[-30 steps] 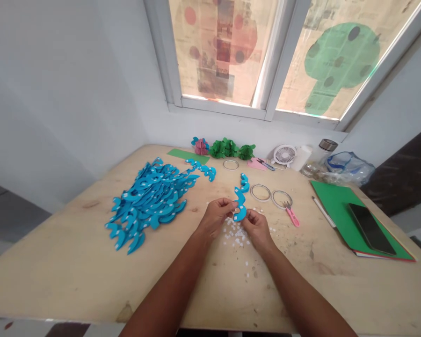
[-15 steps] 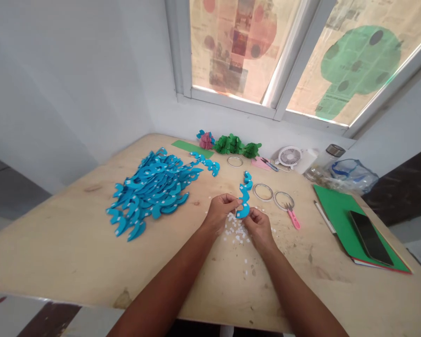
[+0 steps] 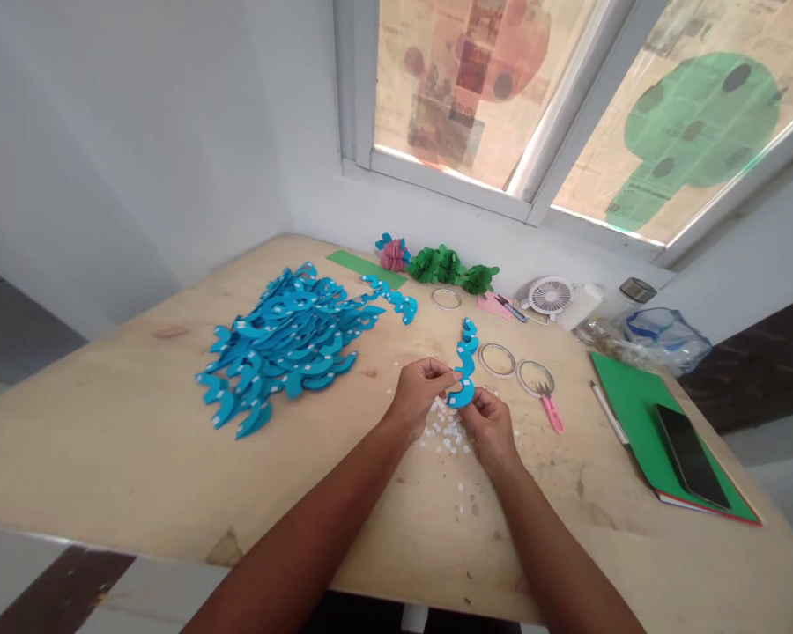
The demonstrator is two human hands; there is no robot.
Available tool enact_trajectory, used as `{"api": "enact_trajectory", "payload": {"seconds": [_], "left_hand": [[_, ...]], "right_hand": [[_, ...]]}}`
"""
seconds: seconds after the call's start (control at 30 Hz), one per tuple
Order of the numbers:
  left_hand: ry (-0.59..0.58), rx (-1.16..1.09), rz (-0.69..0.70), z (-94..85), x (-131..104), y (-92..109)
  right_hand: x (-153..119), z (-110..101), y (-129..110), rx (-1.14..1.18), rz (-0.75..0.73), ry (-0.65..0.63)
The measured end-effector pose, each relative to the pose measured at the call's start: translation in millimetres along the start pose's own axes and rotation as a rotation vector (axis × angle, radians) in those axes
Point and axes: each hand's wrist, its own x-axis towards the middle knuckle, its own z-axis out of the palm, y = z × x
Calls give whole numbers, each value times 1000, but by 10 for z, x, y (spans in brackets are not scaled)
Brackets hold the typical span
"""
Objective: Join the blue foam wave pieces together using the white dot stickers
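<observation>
A wavy blue paper cutout with small white squares stuck on it stands out in front of me, its near end between my hands. My left hand is closed, thumb and forefinger pinching the cutout's left edge or a white square there; which one is too small to tell. My right hand pinches the lower right edge of the same cutout, some fingers hidden beneath. Below them lie many tiny white paper scraps. To the left is a large heap of similar blue cutouts, with a looser strip of blue cutouts behind it.
Several tape rolls and pink-handled snips lie right of my hands. Farther right are a green folder, a phone and a pen. Green paper ornaments, a small fan and a bottle line the wall.
The view has shifted slightly, so the table's contents sit a little differently in the picture. Both hands keep their grip on the blue cutout, almost unmoved.
</observation>
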Motion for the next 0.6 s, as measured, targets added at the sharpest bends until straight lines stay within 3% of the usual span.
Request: {"api": "enact_trajectory", "payload": {"seconds": [0.6], "left_hand": [[7,6,8,-9,0,15]], "right_hand": [[-3,-7,-13,28,-16,-35]]}}
